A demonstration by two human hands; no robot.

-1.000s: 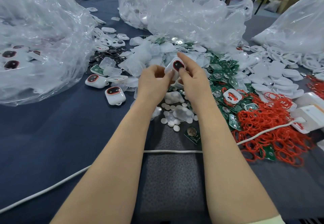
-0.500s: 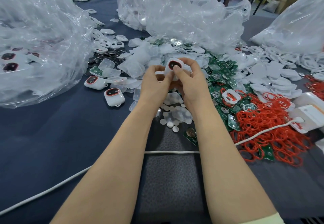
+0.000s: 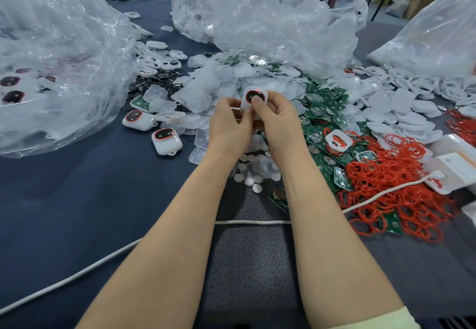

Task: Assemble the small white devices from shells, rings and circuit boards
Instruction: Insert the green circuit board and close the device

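Both hands hold one small white device with a dark, red-ringed window, raised over the parts heap at table centre. My left hand grips its left side; my right hand grips the right, thumb pressed on the window. A small red light glows near the device's top edge. Two finished devices lie on the blue cloth to the left. Green circuit boards, red rings and white shells are heaped to the right.
Large clear plastic bags of parts stand at the left, back centre and back right. A white cable crosses the table under my forearms to a white box. Small white discs lie below my hands.
My hands have drawn together around the device and turned its window toward me; the right thumb now presses on the window, and a red light shows at its top.
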